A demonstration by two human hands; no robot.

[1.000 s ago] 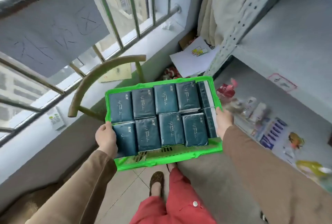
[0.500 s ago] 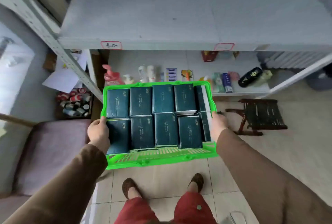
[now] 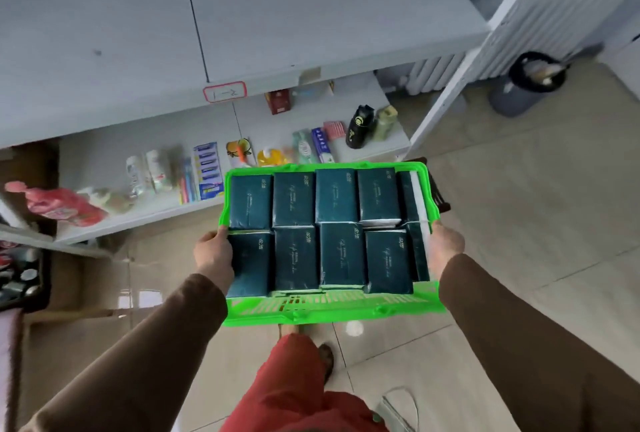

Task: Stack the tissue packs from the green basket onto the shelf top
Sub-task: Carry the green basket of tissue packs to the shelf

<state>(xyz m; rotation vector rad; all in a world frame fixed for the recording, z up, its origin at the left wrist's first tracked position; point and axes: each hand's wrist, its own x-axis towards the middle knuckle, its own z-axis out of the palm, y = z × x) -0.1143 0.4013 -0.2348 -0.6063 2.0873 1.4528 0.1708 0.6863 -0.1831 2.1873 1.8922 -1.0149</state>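
Item: green basket, loaded. We are carrying it level in front of us, above the floor, just short of the shelf. Our left hand is gripping the left rim, thumb hooked over the edge. Our right hand is gripping the right rim, fingers hidden under the side.

Contents: tissue packs, dark teal, lying flat in two rows of four, faces up, edges touching. More packs are standing on edge along the right wall; how many, we cannot tell. A strip of bare basket floor is showing along the near side.

Orientation: we are holding the basket with its long axis running left to right, roughly parallel to the shelf's front edge. Each flat pack is lying with its long axis pointing away from us, toward the shelf.

Step in hand: approach. We judge that no pack is stacked yet; the shelf top is showing no tissue packs in the part we see.

Next move: we are judging that the basket needs a resting place, on the shelf top or elsewhere, so that one hand can be freed to lift packs out. Both hands are occupied until then.

Nearby: a lower shelf bearing small toiletries; a bin far right.
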